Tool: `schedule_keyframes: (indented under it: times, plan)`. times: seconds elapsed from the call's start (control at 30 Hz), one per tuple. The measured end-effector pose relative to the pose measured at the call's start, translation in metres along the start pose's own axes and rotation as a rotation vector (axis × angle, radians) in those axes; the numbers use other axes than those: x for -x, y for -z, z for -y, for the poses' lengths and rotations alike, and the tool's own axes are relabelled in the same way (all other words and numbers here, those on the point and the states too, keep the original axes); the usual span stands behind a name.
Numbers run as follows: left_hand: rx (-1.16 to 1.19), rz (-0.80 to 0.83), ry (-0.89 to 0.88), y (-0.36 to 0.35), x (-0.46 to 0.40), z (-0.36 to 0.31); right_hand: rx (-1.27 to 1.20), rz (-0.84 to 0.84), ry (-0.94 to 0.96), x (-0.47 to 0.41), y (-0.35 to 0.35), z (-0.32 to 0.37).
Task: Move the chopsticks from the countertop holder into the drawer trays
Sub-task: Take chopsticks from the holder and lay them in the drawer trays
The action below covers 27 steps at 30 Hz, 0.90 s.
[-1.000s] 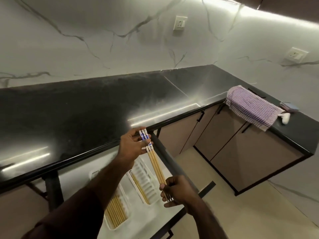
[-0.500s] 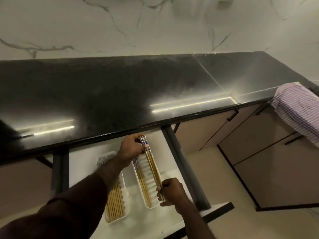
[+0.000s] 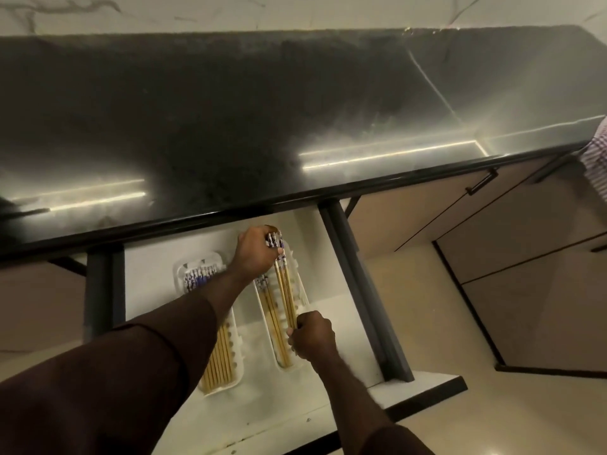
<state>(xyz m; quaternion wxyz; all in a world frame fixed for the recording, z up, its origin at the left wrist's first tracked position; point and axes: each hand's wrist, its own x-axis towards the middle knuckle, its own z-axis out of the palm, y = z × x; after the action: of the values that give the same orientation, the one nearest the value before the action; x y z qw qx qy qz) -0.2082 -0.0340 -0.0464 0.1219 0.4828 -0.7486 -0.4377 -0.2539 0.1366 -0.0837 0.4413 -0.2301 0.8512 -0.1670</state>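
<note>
A small bundle of bamboo chopsticks (image 3: 285, 290) with blue-and-white patterned tops is held lengthwise over the right tray (image 3: 303, 298) in an open white drawer (image 3: 345, 310). The left hand (image 3: 256, 254) grips the patterned tops, the right hand (image 3: 312, 334) pinches the plain tips. The left tray (image 3: 226, 387) beside it is nearly full; the black countertop edge (image 3: 361, 185) overhangs just behind the left hand.

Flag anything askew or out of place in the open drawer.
Nothing stands out. The left white plastic tray holds bamboo chopsticks lying parallel; both hands grip a bundle of patterned-top chopsticks over the right white tray, lengthwise.
</note>
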Motion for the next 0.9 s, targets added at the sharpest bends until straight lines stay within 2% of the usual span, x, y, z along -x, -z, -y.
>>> schedule_keyframes:
  times: [0.2,0.4,0.6,0.7,0.9]
  plan:
    - [-0.197,-0.022,-0.05,-0.023,0.0,0.023,0.185,-0.052,0.007,-0.012,-0.008,0.001]
    - [-0.152,-0.035,0.015,-0.044,0.008,0.037,0.228,-0.109,0.0,-0.014,-0.017,0.001]
    - [-0.153,-0.049,-0.009,-0.059,0.027,0.05,0.306,-0.085,-0.009,-0.011,-0.022,-0.006]
    - [-0.159,0.002,-0.001,-0.062,0.028,0.053,0.333,-0.1,-0.015,-0.012,-0.024,-0.006]
    - [-0.345,0.202,0.032,-0.066,0.019,0.047,0.36,-0.116,-0.009,-0.014,-0.031,-0.005]
